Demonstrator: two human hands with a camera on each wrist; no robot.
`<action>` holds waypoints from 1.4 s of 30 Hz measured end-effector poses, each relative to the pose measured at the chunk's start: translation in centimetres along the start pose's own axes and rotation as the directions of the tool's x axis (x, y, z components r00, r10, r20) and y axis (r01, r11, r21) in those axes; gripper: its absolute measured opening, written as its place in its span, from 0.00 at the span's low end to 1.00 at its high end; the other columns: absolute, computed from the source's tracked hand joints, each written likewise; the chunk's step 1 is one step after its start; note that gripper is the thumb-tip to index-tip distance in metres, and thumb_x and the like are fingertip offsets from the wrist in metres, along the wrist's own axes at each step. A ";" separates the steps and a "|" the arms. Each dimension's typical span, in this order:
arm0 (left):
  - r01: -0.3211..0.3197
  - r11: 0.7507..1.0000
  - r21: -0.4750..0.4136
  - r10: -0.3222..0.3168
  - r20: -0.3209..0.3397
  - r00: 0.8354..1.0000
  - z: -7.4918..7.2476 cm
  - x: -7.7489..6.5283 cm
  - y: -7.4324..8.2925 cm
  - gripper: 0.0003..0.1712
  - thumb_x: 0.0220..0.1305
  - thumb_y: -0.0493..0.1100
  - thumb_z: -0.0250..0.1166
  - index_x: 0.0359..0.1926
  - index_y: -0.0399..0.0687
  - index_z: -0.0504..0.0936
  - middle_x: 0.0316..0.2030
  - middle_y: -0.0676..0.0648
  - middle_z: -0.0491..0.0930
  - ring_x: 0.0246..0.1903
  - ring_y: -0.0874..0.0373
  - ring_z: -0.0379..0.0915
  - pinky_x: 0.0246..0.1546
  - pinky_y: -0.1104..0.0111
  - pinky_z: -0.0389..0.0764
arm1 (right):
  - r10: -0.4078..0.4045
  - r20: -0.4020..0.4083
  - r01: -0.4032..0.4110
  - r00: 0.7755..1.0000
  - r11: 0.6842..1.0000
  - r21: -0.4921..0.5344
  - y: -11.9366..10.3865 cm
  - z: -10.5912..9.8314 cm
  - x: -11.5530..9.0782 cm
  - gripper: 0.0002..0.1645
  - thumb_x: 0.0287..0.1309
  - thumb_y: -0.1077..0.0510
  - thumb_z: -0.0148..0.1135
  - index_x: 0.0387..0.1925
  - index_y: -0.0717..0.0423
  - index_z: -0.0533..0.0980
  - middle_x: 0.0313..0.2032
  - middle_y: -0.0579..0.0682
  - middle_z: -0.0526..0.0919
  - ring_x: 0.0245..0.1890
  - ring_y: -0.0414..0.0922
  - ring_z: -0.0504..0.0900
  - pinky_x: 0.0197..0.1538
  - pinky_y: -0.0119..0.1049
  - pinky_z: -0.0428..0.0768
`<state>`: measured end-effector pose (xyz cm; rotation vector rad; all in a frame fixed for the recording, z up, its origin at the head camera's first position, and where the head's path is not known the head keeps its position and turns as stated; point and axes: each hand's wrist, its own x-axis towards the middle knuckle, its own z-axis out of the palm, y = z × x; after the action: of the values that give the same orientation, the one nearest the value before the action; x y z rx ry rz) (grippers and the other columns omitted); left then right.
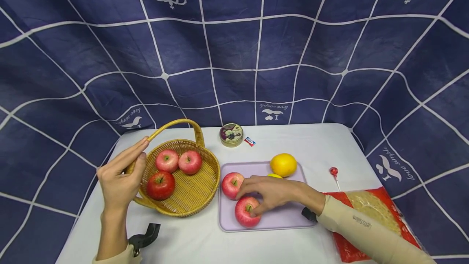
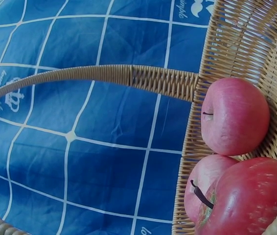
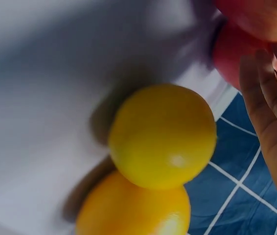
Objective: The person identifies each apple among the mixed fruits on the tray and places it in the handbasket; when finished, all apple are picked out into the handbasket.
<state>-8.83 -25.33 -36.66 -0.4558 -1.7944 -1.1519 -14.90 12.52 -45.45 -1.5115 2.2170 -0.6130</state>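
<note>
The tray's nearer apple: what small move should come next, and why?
The right hand should probably close its fingers on the nearer apple: the hand is right at it, the left hand holds the handle, and the basket has room.

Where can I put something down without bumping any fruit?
There's bare room in the basket, between its three apples and its right rim. The tray's near right corner, in front of the yellow fruit, looks free too, and so does the white table behind the lollipop. The tray's left side is crowded with two apples and the right grip.
</note>
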 end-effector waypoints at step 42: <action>-0.020 1.000 0.002 0.020 -0.001 1.000 -0.1 -0.1 -0.1 0.12 0.57 0.24 0.64 0.43 0.26 0.87 0.46 0.33 0.86 0.50 0.54 0.85 0.57 0.72 0.80 | 0.012 0.017 -0.013 1.000 0.999 0.041 0.2 3.3 -0.9 0.40 0.51 0.42 0.75 0.66 0.31 0.70 0.63 0.30 0.71 0.61 0.32 0.71 0.66 0.31 0.72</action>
<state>-8.83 -25.48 -36.81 -0.4709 -1.7856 -1.1362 -12.93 12.99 -48.21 -1.4764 2.1859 -0.6360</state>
